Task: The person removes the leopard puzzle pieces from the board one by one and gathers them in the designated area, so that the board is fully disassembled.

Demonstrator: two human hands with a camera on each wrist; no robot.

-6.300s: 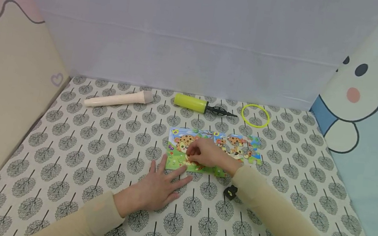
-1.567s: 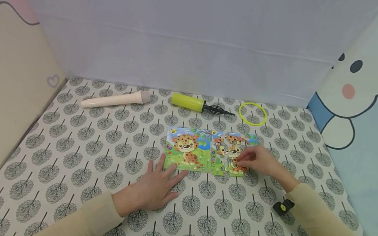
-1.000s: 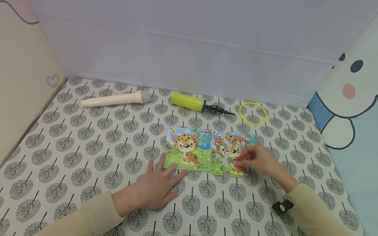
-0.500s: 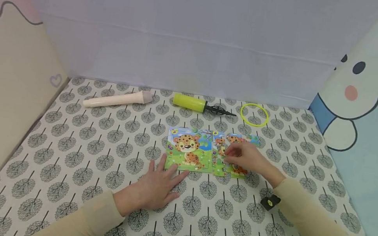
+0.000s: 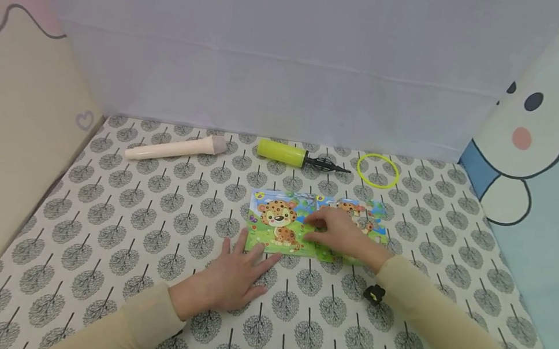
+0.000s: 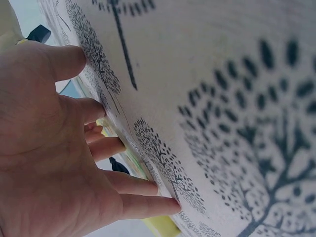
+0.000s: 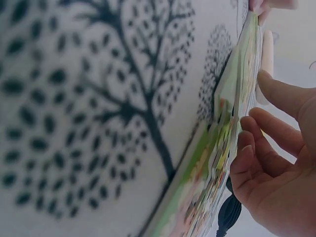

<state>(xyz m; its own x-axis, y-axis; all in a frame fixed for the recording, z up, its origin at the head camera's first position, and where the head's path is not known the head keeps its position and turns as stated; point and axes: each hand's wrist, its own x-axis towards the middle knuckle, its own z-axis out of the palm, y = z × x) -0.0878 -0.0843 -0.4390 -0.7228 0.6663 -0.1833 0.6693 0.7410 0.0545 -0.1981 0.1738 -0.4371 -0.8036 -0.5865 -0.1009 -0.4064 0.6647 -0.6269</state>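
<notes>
A square leopard picture board [image 5: 263,236] lies mid-table, its cartoon whole. Against its right side lies a second leopard puzzle [image 5: 378,231], made of jigsaw pieces with gaps; the arm and hand cover part of it. My right hand [image 5: 337,231] hovers over the seam between the two, thumb and fingertips at the board's right part. In the right wrist view the thumb [image 7: 281,94] stands apart from the bent fingers, with nothing seen between them. My left hand [image 5: 235,279] rests with fingers spread, fingertips at the board's front edge; the left wrist view shows the fingers [image 6: 148,205] stretched along the cloth.
Along the back lie a pale pink stick with a grey head [image 5: 175,148], a yellow-green hand pump [image 5: 282,153] with a black nozzle, and a yellow ring [image 5: 359,171]. A tree-print cloth [image 5: 146,239] covers the table. Fabric walls stand at the back and sides.
Earlier my right hand was over the left board, then pressed a leopard-body piece into the right puzzle's lower part. Since then it has moved left to the seam. The left hand has stayed put.
</notes>
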